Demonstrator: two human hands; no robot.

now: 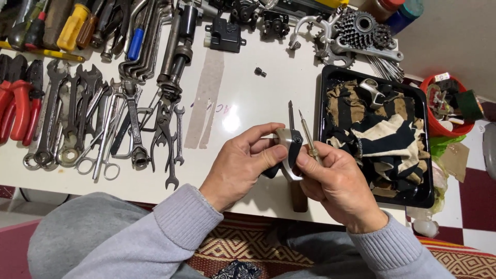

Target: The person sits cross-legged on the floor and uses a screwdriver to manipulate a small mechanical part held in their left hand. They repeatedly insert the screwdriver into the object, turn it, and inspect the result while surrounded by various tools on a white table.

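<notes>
Left hand (243, 163) grips the silver-black component (288, 150); right hand (338, 183) closes its fingers (310, 161) around the screwdriver (309, 137). Keep the part steady above the desk (248, 98).

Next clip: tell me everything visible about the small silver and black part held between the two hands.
The silver and black part is a small component, seemingly metal with a curved silver body and a black section on its right side. A thin dark pin sticks up from its top. The left hand pinches it from the left, the right hand from the right while also holding a slim screwdriver. It is held above the white table edge.
</notes>
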